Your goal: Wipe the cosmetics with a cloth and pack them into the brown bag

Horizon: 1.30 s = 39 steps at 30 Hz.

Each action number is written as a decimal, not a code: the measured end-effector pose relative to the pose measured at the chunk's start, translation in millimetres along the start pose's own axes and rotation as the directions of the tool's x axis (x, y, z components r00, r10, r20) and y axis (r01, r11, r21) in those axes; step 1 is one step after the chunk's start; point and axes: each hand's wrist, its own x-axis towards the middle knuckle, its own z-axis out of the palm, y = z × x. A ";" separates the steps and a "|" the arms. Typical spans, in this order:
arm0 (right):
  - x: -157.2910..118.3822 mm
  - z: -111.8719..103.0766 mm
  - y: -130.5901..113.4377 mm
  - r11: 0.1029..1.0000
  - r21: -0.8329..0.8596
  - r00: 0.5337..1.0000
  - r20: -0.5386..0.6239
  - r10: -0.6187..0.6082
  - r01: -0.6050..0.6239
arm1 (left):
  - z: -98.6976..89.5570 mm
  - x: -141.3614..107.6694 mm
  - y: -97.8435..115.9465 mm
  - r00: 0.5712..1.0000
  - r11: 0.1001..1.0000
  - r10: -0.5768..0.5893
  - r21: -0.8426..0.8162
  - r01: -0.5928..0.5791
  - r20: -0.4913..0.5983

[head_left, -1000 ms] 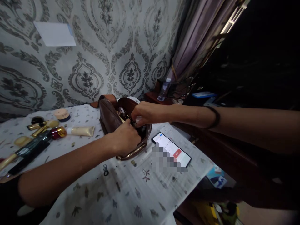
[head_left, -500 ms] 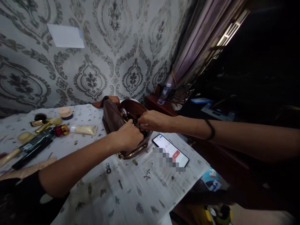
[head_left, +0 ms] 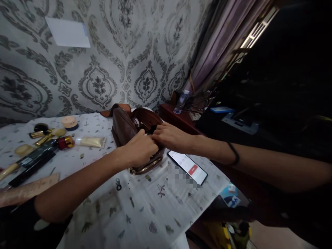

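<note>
A brown leather handbag stands unzipped on the patterned cloth, its orange-brown lining showing. My left hand is closed on the bag's front rim, thumb up. Over the opening, my right hand has its fingers bent down into the bag, close against my left hand. The right fingertips are hidden, and what they hold cannot be made out. Inside the bag a small round pinkish item shows beside dark contents.
Right of the bag lies a phone with a lit screen. At left are a cream tube, a round powder jar, a dark bottle with a red end and other cosmetics. A plastic bottle stands behind, on a red-brown surface.
My right hand has shifted slightly left and down, closer to my left hand. The left hand keeps its place at the bag's rim. The whole view has tilted a little.
</note>
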 end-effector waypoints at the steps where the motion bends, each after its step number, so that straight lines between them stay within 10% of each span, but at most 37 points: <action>1: 0.3 0.4 -0.7 1.000 -0.008 1.000 0.000 -0.015 0.015 | -4.1 -5.3 0.9 0.996 0.997 -0.024 -0.069 0.018 -0.085; 5: -5.1 -0.2 -0.3 0.996 -0.055 0.995 -0.060 -0.076 0.073 | -26.5 -40.8 6.7 0.846 0.898 -0.263 -0.438 0.039 -0.464; 8: -12.4 -3.9 -0.6 0.992 -0.072 0.983 -0.143 -0.112 0.102 | -31.4 -76.7 10.1 0.744 0.823 -0.425 -0.562 0.081 -0.515; 14: -15.9 -8.5 0.3 0.997 -0.018 0.989 -0.126 -0.082 0.080 | 11.1 -138.6 20.7 0.801 0.748 -0.489 -0.638 0.182 -0.345; 25: -17.7 -1.3 6.0 0.998 -0.061 0.995 -0.099 0.012 -0.019 | 85.1 -187.7 40.6 0.758 0.708 -0.552 -0.675 0.206 -0.348; 39: -16.9 7.1 -5.0 0.984 -0.170 0.965 -0.242 -0.100 0.060 | 98.4 -188.8 39.0 0.752 0.614 -0.622 -0.732 0.296 -0.218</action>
